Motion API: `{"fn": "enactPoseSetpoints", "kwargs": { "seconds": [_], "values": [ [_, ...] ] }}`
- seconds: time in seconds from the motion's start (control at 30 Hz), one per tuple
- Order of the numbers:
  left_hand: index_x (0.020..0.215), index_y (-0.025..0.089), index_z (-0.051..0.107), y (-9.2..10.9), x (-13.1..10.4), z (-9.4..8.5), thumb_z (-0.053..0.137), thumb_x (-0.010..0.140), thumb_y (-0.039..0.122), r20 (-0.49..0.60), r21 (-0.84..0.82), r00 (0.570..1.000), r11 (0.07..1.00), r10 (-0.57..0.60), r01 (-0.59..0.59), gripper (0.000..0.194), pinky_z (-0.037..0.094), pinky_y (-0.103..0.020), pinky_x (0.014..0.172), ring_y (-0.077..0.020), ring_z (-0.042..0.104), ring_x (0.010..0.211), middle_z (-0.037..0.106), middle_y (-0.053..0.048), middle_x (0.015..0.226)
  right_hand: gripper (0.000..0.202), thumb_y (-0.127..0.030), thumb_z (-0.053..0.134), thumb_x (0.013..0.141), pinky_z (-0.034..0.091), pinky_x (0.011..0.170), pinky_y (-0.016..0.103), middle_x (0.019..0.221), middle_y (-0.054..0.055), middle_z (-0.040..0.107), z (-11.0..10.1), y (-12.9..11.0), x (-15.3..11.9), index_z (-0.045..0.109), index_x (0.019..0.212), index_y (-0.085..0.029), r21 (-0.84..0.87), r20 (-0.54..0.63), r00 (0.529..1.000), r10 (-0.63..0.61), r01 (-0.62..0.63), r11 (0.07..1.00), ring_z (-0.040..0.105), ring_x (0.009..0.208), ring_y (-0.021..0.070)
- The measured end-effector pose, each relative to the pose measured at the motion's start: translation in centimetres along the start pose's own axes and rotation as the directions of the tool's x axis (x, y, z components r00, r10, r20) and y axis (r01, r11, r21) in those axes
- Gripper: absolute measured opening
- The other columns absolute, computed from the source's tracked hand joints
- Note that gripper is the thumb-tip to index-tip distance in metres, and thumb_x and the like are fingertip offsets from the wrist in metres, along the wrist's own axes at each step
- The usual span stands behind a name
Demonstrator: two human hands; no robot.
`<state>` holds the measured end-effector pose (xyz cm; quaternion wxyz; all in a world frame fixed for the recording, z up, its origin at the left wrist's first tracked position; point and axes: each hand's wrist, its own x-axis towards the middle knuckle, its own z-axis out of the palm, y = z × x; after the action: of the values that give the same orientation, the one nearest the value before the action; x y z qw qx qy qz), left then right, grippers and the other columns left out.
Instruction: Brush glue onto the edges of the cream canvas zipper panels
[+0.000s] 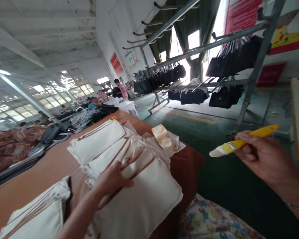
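My right hand [266, 159] is raised at the right, closed round the yellow handle of a paintbrush [235, 145]. Its pale, crusted bristles point left, apart from the panels. My left hand [111, 179] rests among overlapping white bag panels with brown edging, its thumb and fingers at the brown edge of the front white bag panel [149, 196]. Some of those fingertips are hard to make out. More white panels [102, 137] lie fanned out behind. A separate stack of white panels [37, 212] lies at the lower left.
A crusted, cream-coloured container [162, 136] stands at the brown table's [82, 186] right edge. Dark material and cords [85, 118] lie farther along. Racks hold black bags [221, 98] beyond the aisle. People [121, 89] are in the background.
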<state>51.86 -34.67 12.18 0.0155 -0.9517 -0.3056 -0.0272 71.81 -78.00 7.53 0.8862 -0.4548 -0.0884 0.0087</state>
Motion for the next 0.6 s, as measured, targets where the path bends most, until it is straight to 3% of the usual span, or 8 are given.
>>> {"fn": "enactPoseSetpoints", "kwargs": {
  "seconds": [0.07,0.17,0.23,0.27,0.33,0.4,0.5,0.6],
  "values": [
    [0.117,0.017,0.058,1.3,-1.0,2.7,0.082,0.049,0.048,-0.004,0.042,1.0,0.999,-0.026,0.027,0.079,0.044,-0.045,0.086,-0.0371,0.06,0.105,0.066,-0.014,0.109,0.014,-0.03,0.076,0.073,0.027,0.034,0.018,0.059,-0.001,0.041,0.0,1.0,-0.2,0.067,0.075,-0.02,-0.022,0.016,0.999,0.041,-0.041,0.999,0.033,0.045,0.0071],
    [0.142,0.02,0.037,2.6,-2.9,5.6,0.075,0.06,0.043,-0.194,0.145,0.981,0.988,-0.031,0.059,0.093,0.028,-0.058,0.103,-0.0402,0.042,0.128,0.051,-0.017,0.137,0.017,-0.03,0.078,0.071,0.026,0.035,0.015,0.056,-0.002,0.042,0.1,2.5,-0.2,0.068,0.077,-0.018,-0.035,0.021,0.996,0.081,-0.08,0.996,0.035,0.045,0.006],
    [0.147,0.023,0.03,3.5,-4.2,6.7,0.07,0.069,0.033,-0.295,0.222,0.953,0.975,0.067,0.0,0.088,0.015,-0.059,0.111,-0.0374,0.029,0.139,0.04,-0.013,0.15,0.018,-0.029,0.078,0.072,0.027,0.036,0.014,0.055,-0.003,0.043,0.3,3.7,0.2,0.067,0.077,-0.017,-0.027,0.032,0.996,0.084,-0.083,0.996,0.035,0.044,0.0052],
    [0.145,0.024,0.034,4.0,-4.8,7.1,0.066,0.073,0.029,-0.296,0.247,0.944,0.967,0.144,-0.07,0.079,0.014,-0.057,0.112,-0.0355,0.028,0.14,0.039,-0.012,0.151,0.018,-0.029,0.078,0.072,0.027,0.036,0.015,0.055,-0.003,0.044,0.6,4.4,0.4,0.066,0.077,-0.016,-0.021,0.041,0.996,0.081,-0.08,0.997,0.035,0.043,0.0048],
    [0.135,0.025,0.049,5.4,-5.5,8.1,0.055,0.084,0.025,-0.242,0.247,0.926,0.941,0.291,-0.232,0.051,0.027,-0.049,0.108,-0.0314,0.041,0.131,0.05,-0.01,0.143,0.019,-0.029,0.077,0.074,0.026,0.037,0.015,0.055,-0.004,0.045,1.6,5.8,1.2,0.064,0.076,-0.016,-0.011,0.066,0.995,0.069,-0.068,0.998,0.035,0.042,0.0042],
    [0.126,0.025,0.056,7.3,-5.4,9.2,0.044,0.092,0.028,-0.207,0.192,0.912,0.929,0.355,-0.318,0.036,0.039,-0.042,0.094,-0.0276,0.053,0.117,0.059,-0.009,0.13,0.021,-0.03,0.077,0.075,0.024,0.037,0.015,0.055,-0.004,0.046,2.9,7.3,2.1,0.063,0.078,-0.015,-0.016,0.089,0.995,0.045,-0.044,0.999,0.035,0.042,0.0041],
    [0.126,0.021,0.054,9.9,-4.0,10.7,0.039,0.096,0.035,-0.257,0.127,0.924,0.958,0.282,-0.258,0.037,0.043,-0.04,0.082,-0.028,0.057,0.107,0.062,-0.012,0.12,0.024,-0.036,0.074,0.077,0.022,0.037,0.016,0.056,-0.004,0.048,5.4,9.7,4.2,0.062,0.082,-0.015,-0.113,0.16,0.987,-0.015,0.033,0.993,0.035,0.043,0.005],
    [0.112,0.018,0.06,11.2,-2.3,11.0,0.042,0.094,0.039,-0.258,0.067,0.952,0.986,0.165,-0.153,0.033,0.043,-0.038,0.077,-0.0296,0.059,0.1,0.064,-0.014,0.106,0.027,-0.042,0.065,0.083,0.031,0.04,0.019,0.059,-0.002,0.053,7.7,12.2,6.9,0.064,0.088,-0.016,-0.352,0.33,0.941,-0.073,0.194,0.916,0.042,0.045,0.0083]
  ]
}}
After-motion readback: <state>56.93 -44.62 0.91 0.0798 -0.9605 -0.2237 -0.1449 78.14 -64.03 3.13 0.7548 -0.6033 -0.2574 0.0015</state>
